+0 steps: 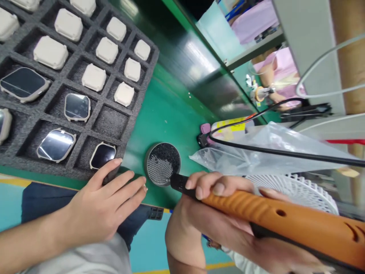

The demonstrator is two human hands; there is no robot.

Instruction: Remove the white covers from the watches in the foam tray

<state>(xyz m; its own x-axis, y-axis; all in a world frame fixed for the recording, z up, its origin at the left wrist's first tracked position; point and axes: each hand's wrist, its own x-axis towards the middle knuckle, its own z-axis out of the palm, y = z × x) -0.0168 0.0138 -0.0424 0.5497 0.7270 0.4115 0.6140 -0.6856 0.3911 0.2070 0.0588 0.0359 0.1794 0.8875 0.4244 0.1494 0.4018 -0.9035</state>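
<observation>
Head view, what's the layout?

Green tabletop [162,114] under everything. Black foam tray [152,51] sits ahead of the left hand [99,205], its grid cells holding cream moulded covers [68,24] and glass-faced watch bodies [77,107]. Beyond the right hand [225,222]: clear plastic bag [256,156], black cable [285,152], white fan guard [296,194]. Farther out, a co-worker's pink sleeve [279,72]; that person's hands are separate from these two.

Hand state?

Right hand closed round an orange-handled tool [285,220], black tip [179,182] pressed into a round metal cup of dark bristles [162,163], just ahead of the fingers. Left hand has its fingers spread, tips over the near edge of a dark-glass watch body [102,156] at the tray's near side. Grip there: can't tell.

Step and next move?

Judging by the tip in the bristles, it's a tip wipe; the tool's exact type can't be confirmed from this angle. Next move calls for lifting the tip clear of the cup without catching the rim, then steering it toward the watch body by the left hand.
</observation>
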